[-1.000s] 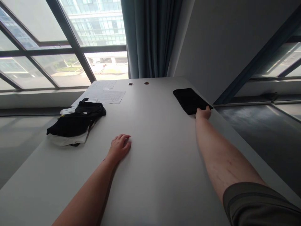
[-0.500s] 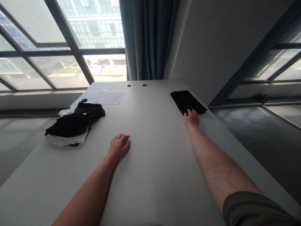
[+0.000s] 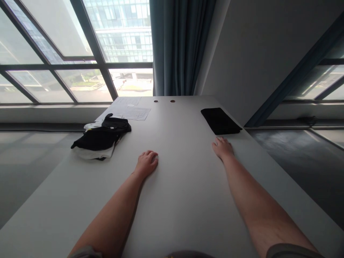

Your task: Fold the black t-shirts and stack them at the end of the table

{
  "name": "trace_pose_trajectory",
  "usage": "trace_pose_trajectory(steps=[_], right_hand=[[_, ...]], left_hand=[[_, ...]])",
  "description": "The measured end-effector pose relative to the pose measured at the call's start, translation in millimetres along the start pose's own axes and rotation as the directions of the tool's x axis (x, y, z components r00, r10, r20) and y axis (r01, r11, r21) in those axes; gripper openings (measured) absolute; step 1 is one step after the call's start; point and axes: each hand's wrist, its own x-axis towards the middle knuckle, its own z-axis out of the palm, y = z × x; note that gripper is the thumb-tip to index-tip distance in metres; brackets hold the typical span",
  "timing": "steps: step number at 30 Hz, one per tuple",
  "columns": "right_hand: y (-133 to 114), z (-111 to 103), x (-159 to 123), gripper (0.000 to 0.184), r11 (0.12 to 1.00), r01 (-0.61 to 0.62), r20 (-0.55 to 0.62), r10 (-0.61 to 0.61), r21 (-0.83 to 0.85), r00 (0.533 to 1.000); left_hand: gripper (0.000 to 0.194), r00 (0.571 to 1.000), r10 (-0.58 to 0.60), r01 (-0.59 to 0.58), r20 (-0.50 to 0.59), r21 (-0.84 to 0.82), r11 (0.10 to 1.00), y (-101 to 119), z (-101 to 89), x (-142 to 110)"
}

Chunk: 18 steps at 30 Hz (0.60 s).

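Daylit room, dominated by a dark-framed window (image 3: 72,32) ahead of and to the left of the left hand (image 3: 146,163). Next in scale, a shaded wall (image 3: 258,46) beyond the right hand (image 3: 223,147), and a blue-grey curtain (image 3: 177,46) hanging straight ahead of the gap between the hands. Beneath both hands, a white table (image 3: 182,193), narrowing into the distance toward the curtain, with grey floor (image 3: 295,168) off to the right of the right hand. To the left of the left hand and slightly ahead, a loose pile of garments (image 3: 96,139), mostly black over white. Just ahead of the right fingertips, a folded black cloth (image 3: 221,122), flat near the table's right edge; contact with the fingertips too close to judge. Ahead of the left hand, beyond the garments, flat sheets of paper (image 3: 138,113) with faint markings. Left hand back uppermost, with loosely bent fingers and thumb set apart; underside hidden. Right hand likewise back uppermost, with fingers extended and slightly spread toward the cloth. Smallest, well ahead of the gap between the hands, two round holes (image 3: 156,101), side by side near the far edge.
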Motion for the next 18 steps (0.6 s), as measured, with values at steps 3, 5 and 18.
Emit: trace_pose_trajectory(steps=[3, 5, 18], right_hand=[[-3, 0, -39, 0.061, 0.994, 0.104, 0.036, -0.102, -0.04, 0.994], [-7, -2, -65, 0.06, 0.982, 0.181, 0.065, -0.177, -0.053, 0.982], [-60, -24, -151, 0.064, 0.942, 0.33, 0.212, -0.309, -0.068, 0.927]], left_hand=[[0.028, 1.0, 0.004, -0.004, 0.013, 0.0, 1.0, 1, -1.7, 0], [0.029, 1.0, -0.001, 0.0, 0.022, 0.005, 1.0, 2, -3.3, -1], [0.036, 0.996, 0.067, -0.073, 0.066, 0.093, 0.993, -4, -7.6, 1]])
